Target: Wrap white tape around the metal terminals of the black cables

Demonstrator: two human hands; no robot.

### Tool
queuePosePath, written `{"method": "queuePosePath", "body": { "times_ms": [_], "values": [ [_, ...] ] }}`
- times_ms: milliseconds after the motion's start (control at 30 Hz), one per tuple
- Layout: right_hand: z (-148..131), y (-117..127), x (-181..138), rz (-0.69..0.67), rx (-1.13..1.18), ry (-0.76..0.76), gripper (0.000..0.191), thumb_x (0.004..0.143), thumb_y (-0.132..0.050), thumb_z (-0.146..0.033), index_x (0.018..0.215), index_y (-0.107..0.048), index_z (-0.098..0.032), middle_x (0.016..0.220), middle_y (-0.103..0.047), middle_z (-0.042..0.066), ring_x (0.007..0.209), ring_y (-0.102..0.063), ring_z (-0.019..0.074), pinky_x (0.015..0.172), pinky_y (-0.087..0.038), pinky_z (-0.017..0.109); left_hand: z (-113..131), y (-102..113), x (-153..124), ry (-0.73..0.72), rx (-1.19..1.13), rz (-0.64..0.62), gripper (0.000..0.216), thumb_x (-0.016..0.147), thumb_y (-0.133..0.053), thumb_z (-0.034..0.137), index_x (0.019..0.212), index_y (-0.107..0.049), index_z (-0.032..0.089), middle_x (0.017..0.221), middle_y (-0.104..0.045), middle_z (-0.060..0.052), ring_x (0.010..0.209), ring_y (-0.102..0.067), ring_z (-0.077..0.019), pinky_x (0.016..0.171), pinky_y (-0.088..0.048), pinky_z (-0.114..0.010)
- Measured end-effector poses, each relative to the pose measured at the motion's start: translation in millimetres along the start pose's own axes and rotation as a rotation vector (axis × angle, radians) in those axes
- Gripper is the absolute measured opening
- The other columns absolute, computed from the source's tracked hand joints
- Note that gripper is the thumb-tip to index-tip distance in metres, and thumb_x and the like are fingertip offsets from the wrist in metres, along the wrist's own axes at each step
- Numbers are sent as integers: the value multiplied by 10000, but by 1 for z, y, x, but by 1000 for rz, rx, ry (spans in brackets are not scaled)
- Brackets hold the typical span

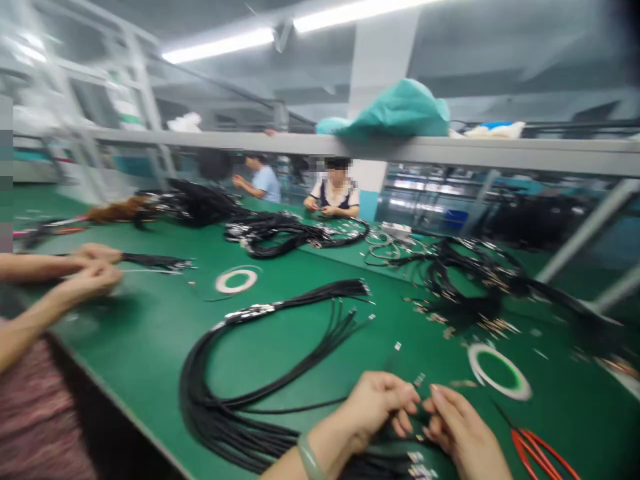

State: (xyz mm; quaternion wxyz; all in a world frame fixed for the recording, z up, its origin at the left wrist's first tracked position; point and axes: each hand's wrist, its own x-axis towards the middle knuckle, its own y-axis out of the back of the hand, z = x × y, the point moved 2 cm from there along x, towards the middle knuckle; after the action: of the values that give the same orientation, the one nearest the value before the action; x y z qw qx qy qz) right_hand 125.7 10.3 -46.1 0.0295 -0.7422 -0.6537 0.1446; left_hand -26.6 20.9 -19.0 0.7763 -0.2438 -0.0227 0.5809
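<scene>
Black cable (300, 407) sits at 5-6 o'clock over the counter (150, 347), left hand (387, 403) grip apparently pinching it, right hand (453, 427) grip too blurred to tell; probably light, bendy, so hold behind the likely fragile tip (419, 380).

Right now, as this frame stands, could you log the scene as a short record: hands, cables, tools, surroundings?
Left hand: fingers bent; anything held is too blurred to tell
Right hand: close to the left, fingers bent; grip unclear
Left wrist: pale green bangle
Cable bundle: black, curved across the green table
White ring: on the table, beyond the right hand
Orange-handled tool: right of the right hand
Co-worker's hands: picture's left side, by black cables
Shelf: above the table, teal cloth-like item on it
</scene>
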Motion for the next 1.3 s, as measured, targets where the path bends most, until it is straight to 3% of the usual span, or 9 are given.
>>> {"method": "queuePosePath", "body": {
  "times_ms": [133, 300, 467, 667, 833, 967, 1133, 1300],
  "values": [
    [-20, -15, -6, -38, 46, 64, 328, 764, -703, -432, 949, -577, -191, 719, -666, -6, 458, -487, 86, 457, -444, 223, 5, 4, 3, 50, 4, -93, 385, 663, -746, 472, 746, -673, 103, 599, -600, 16, 405, -473, -39, 402, -341, -171],
    [-32, -20, -12, -84, 76, 123, 314, 832, -638, -406, 1030, -523, -191, 915, -684, 51, 489, -508, 86, 451, -405, 211, 7, 2, 4, 87, 21, -124, 371, 663, -758, 450, 734, -672, 96, 602, -608, 14, 398, -467, -35, 389, -328, -164],
    [-31, -22, -13, -103, 56, 131, 337, 822, -659, -397, 1042, -497, -199, 906, -669, 37, 462, -460, 65, 421, -320, 188, 6, -1, 3, 125, 25, -129, 343, 667, -761, 428, 703, -666, 100, 584, -606, 16, 392, -466, -34, 380, -319, -158],
    [-28, -22, -8, -148, 69, 127, 426, 766, -729, -373, 1063, -481, -195, 707, -641, -1, 528, -517, 115, 428, -280, 190, 6, 0, 0, 201, -8, -182, 325, 676, -756, 404, 722, -674, 93, 607, -603, 6, 393, -442, -22, 381, -302, -152],
    [-25, -21, -7, -159, 100, 133, 413, 816, -675, -394, 1116, -464, -203, 796, -672, 17, 433, -408, 55, 422, -252, 189, 10, 1, -2, 236, -35, -204, 307, 691, -742, 397, 715, -669, 100, 575, -568, 22, 373, -400, -11, 365, -260, -148],
    [-32, -20, -9, -188, 76, 138, 478, 754, -740, -367, 1113, -466, -210, 794, -668, 17, 524, -509, 107, 432, -283, 190, 9, -1, -4, 220, -40, -220, 311, 685, -756, 393, 679, -661, 97, 591, -592, 16, 372, -416, -7, 378, -262, -149],
    [-42, -7, -4, -44, 70, 180, 295, 877, -561, -426, 1042, -543, -184, 803, -677, 36, 420, -384, 72, 410, -216, 204, 10, -5, -4, 139, 98, -177, 333, 663, -772, 423, 724, -668, 113, 549, -594, 21, 426, -483, -51, 451, -339, -169],
    [-38, 0, 1, 18, 103, 150, 255, 834, -613, -399, 967, -584, -183, 712, -669, 8, 415, -405, 74, 404, -216, 200, 13, -9, -5, 122, 180, -217, 429, 723, -699, 485, 955, -712, 125, 541, -537, 37, 430, -404, -51, 425, -286, -169]
  ]
}}
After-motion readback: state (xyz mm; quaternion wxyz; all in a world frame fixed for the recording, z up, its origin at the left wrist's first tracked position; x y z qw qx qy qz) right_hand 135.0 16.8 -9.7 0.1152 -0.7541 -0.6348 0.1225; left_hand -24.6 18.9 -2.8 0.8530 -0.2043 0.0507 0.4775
